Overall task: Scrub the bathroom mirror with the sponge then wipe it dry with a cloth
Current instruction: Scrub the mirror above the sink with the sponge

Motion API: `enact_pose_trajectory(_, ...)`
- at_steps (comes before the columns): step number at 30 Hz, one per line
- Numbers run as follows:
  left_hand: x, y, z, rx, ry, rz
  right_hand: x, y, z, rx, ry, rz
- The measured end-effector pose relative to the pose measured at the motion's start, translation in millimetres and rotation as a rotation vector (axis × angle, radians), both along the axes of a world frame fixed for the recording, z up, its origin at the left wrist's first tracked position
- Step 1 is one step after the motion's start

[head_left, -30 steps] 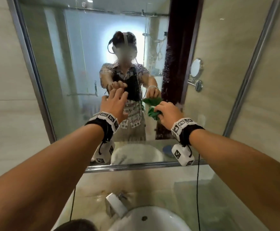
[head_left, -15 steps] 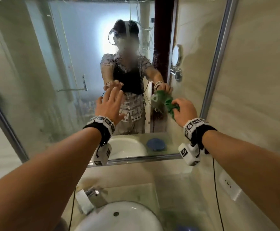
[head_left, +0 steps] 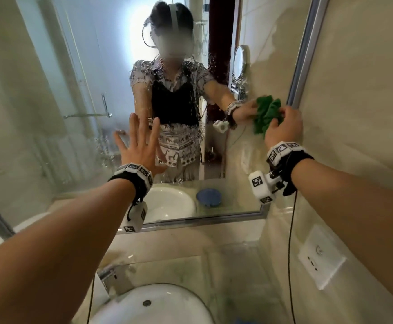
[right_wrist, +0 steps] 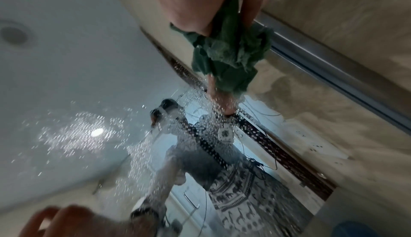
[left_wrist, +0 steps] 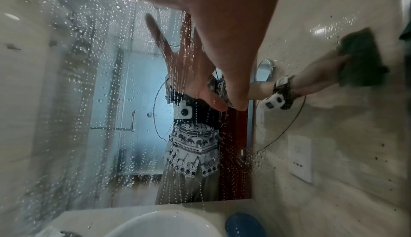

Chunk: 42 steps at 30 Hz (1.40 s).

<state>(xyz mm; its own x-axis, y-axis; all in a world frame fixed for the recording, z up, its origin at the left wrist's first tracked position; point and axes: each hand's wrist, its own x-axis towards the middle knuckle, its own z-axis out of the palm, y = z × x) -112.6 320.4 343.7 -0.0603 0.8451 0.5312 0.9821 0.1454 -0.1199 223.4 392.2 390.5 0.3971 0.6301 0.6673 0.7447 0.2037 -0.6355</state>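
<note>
The right hand [head_left: 284,127] has its fingers curled round a bunched green cloth [head_left: 266,113] and presses it against the bathroom mirror [head_left: 78,78], close to the metal frame [head_left: 304,50] on the glass's right edge. The left hand [head_left: 139,146] lies flat on the mirror — fingers [head_left: 133,125] straight and spread, holding nothing. Water droplets cover the glass — thickest around the left hand. Below, a white basin [head_left: 153,305] sits in the desk [head_left: 237,277].

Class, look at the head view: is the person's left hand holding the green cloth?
No: the left hand is spread flat with straight fingers toward the wet mirror, while the right hand grips the green cloth.
</note>
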Motion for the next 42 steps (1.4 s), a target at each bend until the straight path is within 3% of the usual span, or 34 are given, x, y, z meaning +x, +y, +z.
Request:
enact_pose_trajectory(5, -1.0, 12.7, -10.3, 0.051, -0.003, 0.002, -15.7, 16.2, -17.5, 0.04, -0.019, 0.087)
enact_pose_trajectory(8, 2.0, 16.9, -12.3, 0.045, -0.001, 0.022, -25.5, 16.6, -49.2, 0.096, -0.27, 0.256)
enact_pose_trajectory(12, 1.3, 19.7, -13.7, 0.06, -0.008, 0.01, -33.0, 16.0, -101.9, 0.05, -0.786, 0.531)
enact_pose_trajectory(14, 0.6, 19.7, -15.1, 0.066, -0.002, 0.018, -33.8, 17.2, -119.7, 0.0, -0.907, 0.584)
enact_pose_trajectory(17, -0.2, 19.7, -16.2, 0.064, -0.001, 0.016, -30.9, 14.1, -115.7, 0.011, -0.809, 0.56)
enact_pose_trajectory(23, 1.1, 20.5, -14.9, 0.068, 0.002, 0.024, -31.3, 24.5, -46.7, 0.159, -0.169, 0.256)
enact_pose_trajectory(25, 1.3, 20.1, -15.2, 0.066, 0.002, 0.028, -35.3, 29.3, -28.8, 0.226, -0.097, 0.194)
enact_pose_trajectory(28, 1.8, 19.8, -16.0, 0.063, 0.004, 0.037, -45.4, 24.2, -28.5, 0.211, -0.261, 0.237)
enact_pose_trajectory(33, 2.2, 20.4, -15.2, 0.057, 0.001, 0.048, -63.8, 13.2, -70.1, 0.206, -0.675, 0.408)
enact_pose_trajectory(37, 2.7, 20.5, -16.1, 0.061, 0.003, 0.041, -72.3, 12.3, -93.7, 0.084, -0.919, 0.651)
enact_pose_trajectory(40, 1.9, 20.0, -17.2, 0.063, -0.003, 0.035, -73.9, 15.5, -97.9, 0.018, -1.037, 0.725)
enact_pose_trajectory(42, 1.8, 19.5, -17.4, 0.063, -0.006, 0.035, -74.7, 17.5, -89.2, -0.005, -0.99, 0.708)
